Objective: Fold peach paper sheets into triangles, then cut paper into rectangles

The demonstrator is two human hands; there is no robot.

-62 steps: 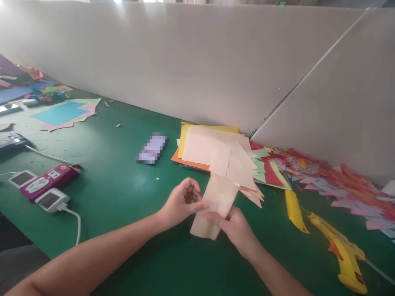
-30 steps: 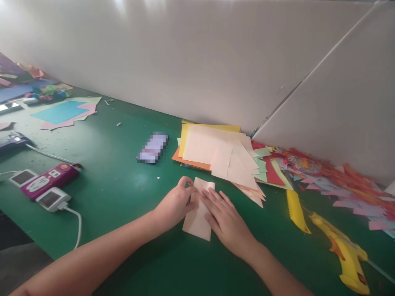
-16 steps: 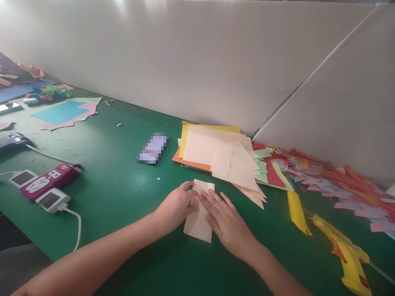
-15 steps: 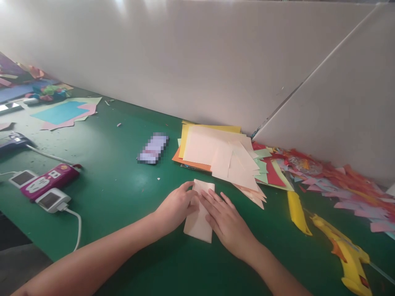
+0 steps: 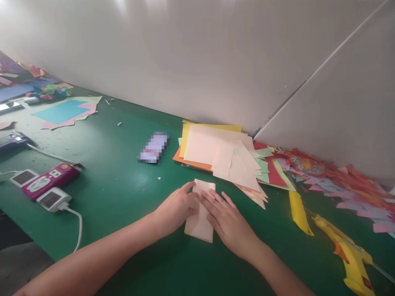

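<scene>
A folded strip of pale peach paper [image 5: 200,226] lies lengthwise on the green tabletop, between my two hands. My left hand [image 5: 177,207] rests along its left side, index finger at the top left corner and thumb lower down on the paper. Its fingers are bent but apart, not pinched together. On the right side, my right hand [image 5: 226,220] lies flat over the strip with fingers stretched out, its fingertips on the upper middle of the paper. Part of the paper's surface is covered by the fingers.
Beyond the strip sits a pile of coloured paper sheets [image 5: 203,144]. A phone [image 5: 153,148] lies left of it. On the right are a yellow cutter [image 5: 299,213], a yellow glue gun [image 5: 347,250] and paper scraps [image 5: 348,189]. Leftward, a purple power strip [image 5: 49,181] holds white plugs.
Both hands and the folded paper keep almost the same place. The whole view has shifted very slightly; no grip has visibly changed.
</scene>
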